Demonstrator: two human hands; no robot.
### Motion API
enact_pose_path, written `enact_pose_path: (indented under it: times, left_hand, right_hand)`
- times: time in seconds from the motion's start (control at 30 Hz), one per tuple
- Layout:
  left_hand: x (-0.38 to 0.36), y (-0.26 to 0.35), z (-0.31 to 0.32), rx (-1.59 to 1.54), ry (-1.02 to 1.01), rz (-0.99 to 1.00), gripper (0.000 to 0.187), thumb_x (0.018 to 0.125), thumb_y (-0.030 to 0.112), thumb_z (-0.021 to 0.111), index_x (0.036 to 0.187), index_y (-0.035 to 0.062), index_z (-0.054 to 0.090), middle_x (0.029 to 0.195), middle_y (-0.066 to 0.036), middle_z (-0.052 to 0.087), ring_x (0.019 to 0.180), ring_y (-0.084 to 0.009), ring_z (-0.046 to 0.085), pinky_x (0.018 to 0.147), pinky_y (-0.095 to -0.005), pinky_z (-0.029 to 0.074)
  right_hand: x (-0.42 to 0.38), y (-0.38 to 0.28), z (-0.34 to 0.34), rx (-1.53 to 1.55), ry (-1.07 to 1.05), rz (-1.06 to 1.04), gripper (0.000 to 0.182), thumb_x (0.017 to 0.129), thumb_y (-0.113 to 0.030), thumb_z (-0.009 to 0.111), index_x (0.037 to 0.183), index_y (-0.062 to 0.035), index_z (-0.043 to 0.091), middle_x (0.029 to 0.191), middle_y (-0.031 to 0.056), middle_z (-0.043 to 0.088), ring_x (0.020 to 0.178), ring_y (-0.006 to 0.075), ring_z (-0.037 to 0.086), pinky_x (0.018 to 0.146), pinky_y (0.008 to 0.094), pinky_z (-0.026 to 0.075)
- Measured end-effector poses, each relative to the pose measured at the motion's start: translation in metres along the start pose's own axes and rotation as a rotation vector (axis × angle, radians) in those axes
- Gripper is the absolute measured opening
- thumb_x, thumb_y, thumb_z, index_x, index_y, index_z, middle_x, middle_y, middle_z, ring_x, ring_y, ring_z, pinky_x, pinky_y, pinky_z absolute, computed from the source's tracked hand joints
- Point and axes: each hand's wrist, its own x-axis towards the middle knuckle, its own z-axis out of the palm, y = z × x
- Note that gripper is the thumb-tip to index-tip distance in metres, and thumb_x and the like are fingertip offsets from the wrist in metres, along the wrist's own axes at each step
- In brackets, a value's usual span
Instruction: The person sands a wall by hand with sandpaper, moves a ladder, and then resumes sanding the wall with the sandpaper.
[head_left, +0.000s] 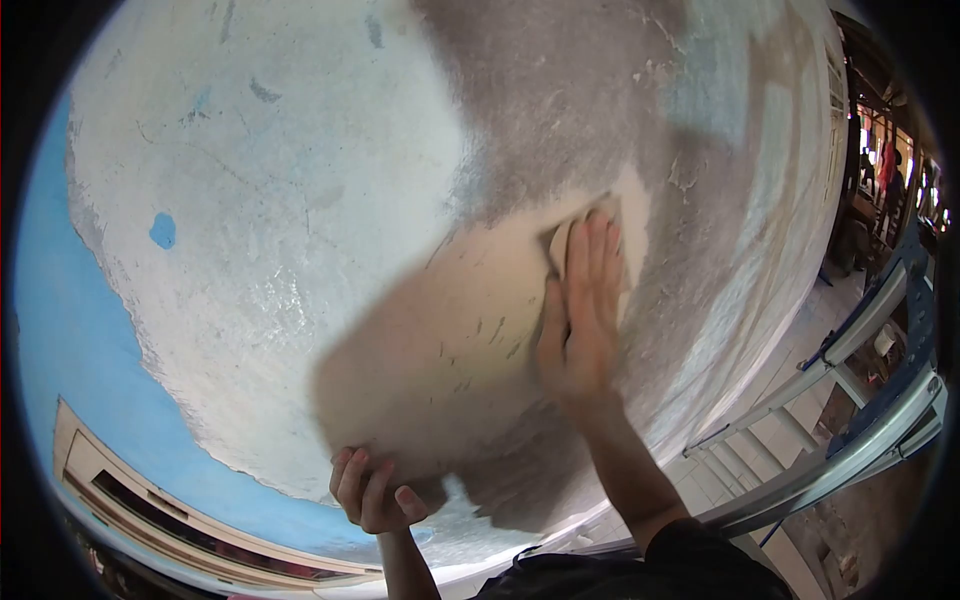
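My right hand (588, 310) presses a folded piece of sandpaper (559, 248) flat against the wall (330, 200), its fingers stretched over the sheet. Around it the wall surface is a smooth cream patch (420, 330) with a few short dark scratches, bordered by rough grey plaster (560, 90). Lower and to the left, my left hand (375, 492) is raised close to the wall at the bottom edge of that patch. Its fingers are loosely bent, the thumb stands apart, and nothing shows in it.
A metal ladder (780, 415) with a blue part stands at the right, over a tiled floor. Bright blue paint (60, 270) covers the wall's left side, above a pale framed opening (150, 500). Through a doorway at far right, a cluttered area shows.
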Motion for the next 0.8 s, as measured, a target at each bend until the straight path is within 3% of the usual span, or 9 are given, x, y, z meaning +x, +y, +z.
enact_pose_path:
  times: [0.17, 0.37, 0.5, 0.6, 0.73, 0.8]
  left_hand:
    - [-0.001, 0.000, 0.000, 0.005, -0.004, 0.000, 0.037, 0.091, 0.033, 0.050, 0.084, 0.0005, 0.067, 0.113, -0.019, 0.061, 0.111, -0.0411, 0.056, 0.092, -0.0514, 0.050]
    - [0.001, 0.000, 0.002, 0.010, 0.023, -0.003, 0.030, 0.087, 0.027, 0.055, 0.084, 0.0006, 0.068, 0.110, -0.018, 0.062, 0.110, -0.0378, 0.057, 0.089, -0.0468, 0.052]
    - [0.002, 0.000, 0.001, -0.020, 0.043, -0.007, 0.027, 0.086, 0.025, 0.056, 0.085, 0.0006, 0.068, 0.110, -0.018, 0.063, 0.108, -0.0370, 0.057, 0.087, -0.0453, 0.053]
    - [0.002, 0.001, 0.000, -0.019, 0.003, -0.011, 0.030, 0.089, 0.025, 0.051, 0.089, -0.0021, 0.065, 0.112, -0.020, 0.061, 0.108, -0.0411, 0.058, 0.090, -0.0508, 0.050]
    - [0.001, 0.001, 0.002, 0.002, 0.010, 0.010, 0.030, 0.091, 0.022, 0.049, 0.090, -0.0037, 0.065, 0.112, -0.022, 0.061, 0.107, -0.0428, 0.058, 0.090, -0.0523, 0.050]
    - [0.001, 0.001, 0.002, 0.021, 0.010, 0.023, 0.030, 0.092, 0.020, 0.048, 0.089, -0.0041, 0.065, 0.112, -0.022, 0.061, 0.108, -0.0433, 0.058, 0.090, -0.0529, 0.050]
  right_hand:
    - [0.029, 0.000, -0.005, -0.023, 0.032, -0.039, 0.047, 0.102, -0.016, 0.040, 0.144, 0.0039, 0.037, 0.152, 0.0233, 0.030, 0.144, 0.0424, 0.019, 0.116, 0.0528, 0.016]
    - [-0.006, 0.005, 0.001, -0.041, 0.009, -0.035, 0.046, 0.103, -0.021, 0.037, 0.144, -0.0005, 0.039, 0.153, 0.0181, 0.033, 0.144, 0.0381, 0.021, 0.116, 0.0534, 0.018]
    - [0.029, 0.022, -0.019, -0.038, 0.099, 0.145, 0.046, 0.103, -0.018, 0.033, 0.144, 0.0014, 0.038, 0.152, 0.0214, 0.031, 0.144, 0.0405, 0.021, 0.115, 0.0538, 0.020]
    - [0.014, 0.011, -0.003, -0.022, 0.133, 0.075, 0.046, 0.103, -0.018, 0.036, 0.144, 0.0022, 0.038, 0.152, 0.0218, 0.032, 0.143, 0.0413, 0.022, 0.114, 0.0539, 0.020]
    - [-0.022, -0.004, -0.003, 0.007, -0.004, 0.037, 0.047, 0.099, -0.013, 0.045, 0.143, 0.0008, 0.040, 0.151, 0.0225, 0.033, 0.142, 0.0426, 0.026, 0.114, 0.0515, 0.022]
    - [-0.006, 0.004, -0.003, -0.019, 0.066, -0.007, 0.047, 0.098, -0.013, 0.046, 0.143, 0.0005, 0.041, 0.151, 0.0220, 0.034, 0.141, 0.0426, 0.027, 0.113, 0.0519, 0.022]
